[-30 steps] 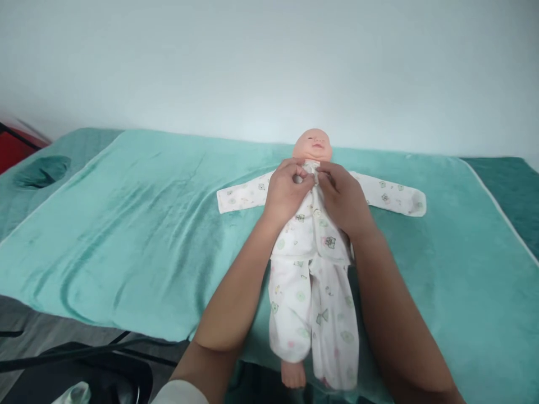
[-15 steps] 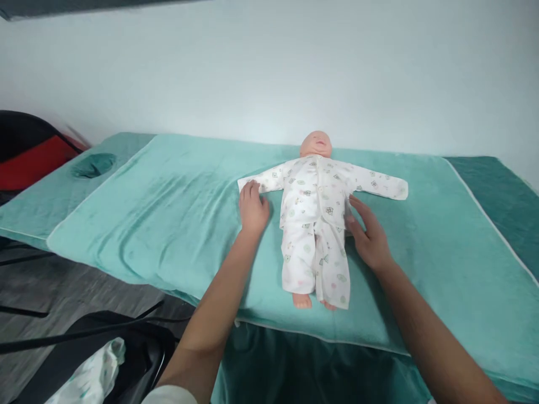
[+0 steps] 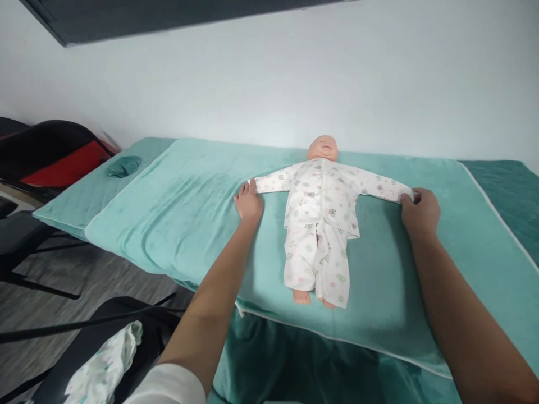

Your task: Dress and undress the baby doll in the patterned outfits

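On the towel (image 3: 168, 213), by its far edge: doll (image 3: 320, 196) face up, top closed, trousers on, feet bare, sleeves spread wide. Left hand (image 3: 248, 202) flat and open, fingertips at one cuff (image 3: 255, 184); right hand (image 3: 420, 212) curled, seemingly pinching the other cuff (image 3: 409, 194). Dressing apparently done; little left beyond straightening.

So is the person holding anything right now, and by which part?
The doll's top, by its sleeve ends: the right hand pinches one cuff; the left hand lies at the other cuff, but whether it grips cannot be told.
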The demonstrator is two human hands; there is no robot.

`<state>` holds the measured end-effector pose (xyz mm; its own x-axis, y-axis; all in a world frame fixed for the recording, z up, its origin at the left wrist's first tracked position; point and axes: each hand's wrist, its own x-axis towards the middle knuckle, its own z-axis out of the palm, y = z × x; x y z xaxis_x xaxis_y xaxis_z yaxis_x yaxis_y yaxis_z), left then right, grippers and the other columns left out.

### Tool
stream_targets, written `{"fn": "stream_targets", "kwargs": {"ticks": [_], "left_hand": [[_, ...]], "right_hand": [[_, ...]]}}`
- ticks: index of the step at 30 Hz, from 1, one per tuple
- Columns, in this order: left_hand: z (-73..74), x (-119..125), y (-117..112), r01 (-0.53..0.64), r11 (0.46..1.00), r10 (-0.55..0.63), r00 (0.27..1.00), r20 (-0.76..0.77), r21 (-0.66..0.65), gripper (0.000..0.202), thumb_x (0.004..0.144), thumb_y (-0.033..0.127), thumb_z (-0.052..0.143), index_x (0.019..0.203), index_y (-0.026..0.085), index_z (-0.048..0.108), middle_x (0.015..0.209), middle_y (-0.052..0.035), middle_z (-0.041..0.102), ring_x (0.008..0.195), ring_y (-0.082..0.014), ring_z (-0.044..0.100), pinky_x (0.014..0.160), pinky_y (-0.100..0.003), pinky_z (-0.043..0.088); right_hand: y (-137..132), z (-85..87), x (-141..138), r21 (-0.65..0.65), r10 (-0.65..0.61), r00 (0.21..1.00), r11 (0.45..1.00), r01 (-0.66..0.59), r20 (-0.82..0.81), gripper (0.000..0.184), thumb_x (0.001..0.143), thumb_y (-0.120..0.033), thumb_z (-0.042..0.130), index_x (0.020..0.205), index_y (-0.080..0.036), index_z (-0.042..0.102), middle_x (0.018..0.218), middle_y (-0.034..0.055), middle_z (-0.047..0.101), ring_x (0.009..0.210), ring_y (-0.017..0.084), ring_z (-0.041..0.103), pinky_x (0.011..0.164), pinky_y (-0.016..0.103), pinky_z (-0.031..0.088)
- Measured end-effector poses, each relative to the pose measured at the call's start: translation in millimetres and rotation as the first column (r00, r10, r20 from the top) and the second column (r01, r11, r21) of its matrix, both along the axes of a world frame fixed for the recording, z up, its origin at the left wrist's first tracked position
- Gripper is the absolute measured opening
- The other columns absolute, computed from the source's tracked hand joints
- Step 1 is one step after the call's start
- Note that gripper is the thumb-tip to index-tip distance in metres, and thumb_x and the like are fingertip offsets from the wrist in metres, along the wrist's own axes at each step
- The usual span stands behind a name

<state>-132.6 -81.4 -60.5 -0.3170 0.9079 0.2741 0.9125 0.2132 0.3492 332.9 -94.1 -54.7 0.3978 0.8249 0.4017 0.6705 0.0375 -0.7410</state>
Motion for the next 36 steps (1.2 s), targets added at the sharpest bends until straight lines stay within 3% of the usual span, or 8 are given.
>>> {"fn": "stream_targets", "kwargs": {"ticks": [4, 9, 15, 19, 22, 26, 30, 36], "left_hand": [[2.9, -5, 6, -0.073, 0.997, 0.072, 0.997, -0.027, -0.015, 0.064, 0.093, 0.009, 0.029, 0.154, 0.02, 0.045, 0.161, -0.0116, 0.044, 0.149, -0.0295, 0.04, 0.115, -0.054, 0.036], [1.9, -4, 7, -0.091, 0.996, 0.091, 0.995, -0.045, -0.01, 0.061, 0.093, 0.011, 0.03, 0.15, 0.02, 0.05, 0.161, -0.0102, 0.046, 0.147, -0.0304, 0.041, 0.115, -0.054, 0.035], [-2.6, 1, -1, -0.1, 0.995, 0.101, 0.994, -0.037, 0.019, 0.059, 0.092, 0.014, 0.035, 0.149, 0.018, 0.052, 0.159, -0.0128, 0.046, 0.146, -0.0324, 0.042, 0.116, -0.052, 0.036], [-2.8, 9, -17, -0.135, 0.99, 0.135, 0.991, -0.006, 0.032, 0.057, 0.091, 0.014, 0.039, 0.146, 0.015, 0.054, 0.159, -0.0161, 0.045, 0.146, -0.0334, 0.043, 0.118, -0.05, 0.035], [-0.5, 20, -39, -0.12, 0.991, 0.12, 0.993, 0.011, 0.057, 0.056, 0.09, 0.012, 0.041, 0.145, 0.013, 0.053, 0.16, -0.0178, 0.042, 0.148, -0.0337, 0.039, 0.12, -0.051, 0.035], [2.2, 41, -71, 0.016, 0.996, -0.016, 1.0, -0.001, 0.087, 0.05, 0.09, 0.011, 0.042, 0.138, 0.015, 0.056, 0.161, -0.0167, 0.042, 0.15, -0.0345, 0.036, 0.117, -0.055, 0.038], [1.2, 54, -93, 0.107, 0.99, -0.115, 0.989, 0.092, 0.087, 0.04, 0.091, 0.013, 0.044, 0.126, 0.016, 0.062, 0.154, -0.0178, 0.049, 0.144, -0.0345, 0.044, 0.115, -0.054, 0.042], [-1.5, 51, -145, 0.233, 0.948, -0.299, 0.887, 0.352, 0.217, 0.036, 0.079, 0.004, 0.046, 0.108, 0.018, 0.064, 0.133, -0.0137, 0.065, 0.131, -0.0263, 0.058, 0.114, -0.046, 0.045]], "right_hand": [[-6, 10.3, -3, -0.117, -0.152, 0.981, 0.984, 0.138, -0.124, 0.021, 0.073, -0.019, 0.068, 0.083, -0.029, 0.053, 0.075, 0.0005, 0.05, 0.071, 0.02, 0.046, 0.077, 0.04, 0.033], [-9, 14.0, -9, -0.112, -0.204, 0.973, 0.975, 0.192, -0.106, 0.024, 0.073, -0.015, 0.066, 0.08, -0.03, 0.048, 0.074, 0.0003, 0.049, 0.07, 0.021, 0.046, 0.078, 0.043, 0.036], [-16, 3.6, -14, 0.026, -0.202, 0.979, 0.979, 0.202, -0.002, 0.034, 0.067, -0.009, 0.068, 0.09, -0.026, 0.05, 0.112, 0.0187, 0.053, 0.097, 0.028, 0.053, 0.09, 0.045, 0.042], [-55, 5.1, -51, 0.224, 0.033, 0.985, 0.972, -0.072, 0.171, 0.028, 0.081, -0.018, 0.064, 0.107, -0.023, 0.057, 0.12, 0.021, 0.057, 0.119, 0.034, 0.053, 0.094, 0.048, 0.047], [-115, 15.5, -106, 0.341, 0.236, 0.937, 0.885, -0.317, 0.259, 0.026, 0.09, -0.019, 0.057, 0.116, -0.023, 0.059, 0.116, 0.0142, 0.064, 0.113, 0.03, 0.06, 0.091, 0.049, 0.052], [-201, 30.7, -177, 0.149, 0.562, 0.653, 0.69, -0.709, 0.508, 0.039, 0.088, -0.013, 0.063, 0.124, -0.025, 0.056, 0.121, 0.0104, 0.067, 0.114, 0.028, 0.062, 0.101, 0.05, 0.05], [-240, 33.2, -207, -0.065, 0.542, 0.638, 0.788, -0.613, 0.547, 0.033, 0.093, -0.015, 0.057, 0.125, -0.022, 0.057, 0.118, 0.0101, 0.069, 0.111, 0.029, 0.063, 0.106, 0.051, 0.045], [-237, 33.1, -216, -0.172, 0.464, 0.608, 0.862, -0.477, 0.644, 0.018, 0.095, -0.017, 0.057, 0.111, -0.022, 0.065, 0.113, 0.0094, 0.071, 0.107, 0.03, 0.061, 0.1, 0.049, 0.042]]}}
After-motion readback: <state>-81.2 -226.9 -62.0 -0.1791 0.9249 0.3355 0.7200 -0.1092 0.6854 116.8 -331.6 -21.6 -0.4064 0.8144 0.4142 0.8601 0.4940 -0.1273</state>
